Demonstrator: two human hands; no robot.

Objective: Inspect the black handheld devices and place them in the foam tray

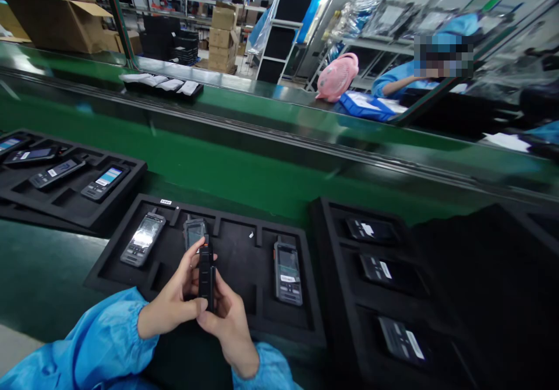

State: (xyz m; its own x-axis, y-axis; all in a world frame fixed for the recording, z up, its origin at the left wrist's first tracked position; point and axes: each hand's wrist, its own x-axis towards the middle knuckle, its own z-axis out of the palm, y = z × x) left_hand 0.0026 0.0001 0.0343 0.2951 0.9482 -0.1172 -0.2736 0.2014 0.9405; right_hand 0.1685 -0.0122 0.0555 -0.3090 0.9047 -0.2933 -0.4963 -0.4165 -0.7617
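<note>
While a rugged handset [206, 282] is standing edge-on in the lower middle of the frame, both hands are pinching it from its two sides. The left hand [174, 300] is bracing its thumb low on the handset and stretching its forefinger up to the top; the right hand [231, 320] is wrapping the lower right, its thumb pressing near the bottom and its other fingertips mostly hiding behind the body.

The handset is showing its narrow side, so its screen is staying out of sight. Careful handling is probably calling for light, even pressure on the edges, with fingertips sparing any side buttons and the glass. Since the hands are hovering over a foam tray [240, 250] at bottom centre, close to a second handset [194, 233] that the left forefinger is partly covering, a slow turn of the wrists is seeming safer than a wide sweep. Another handset [288, 273] is lying well apart, right of centre, leaving the right elbow more room.
</note>
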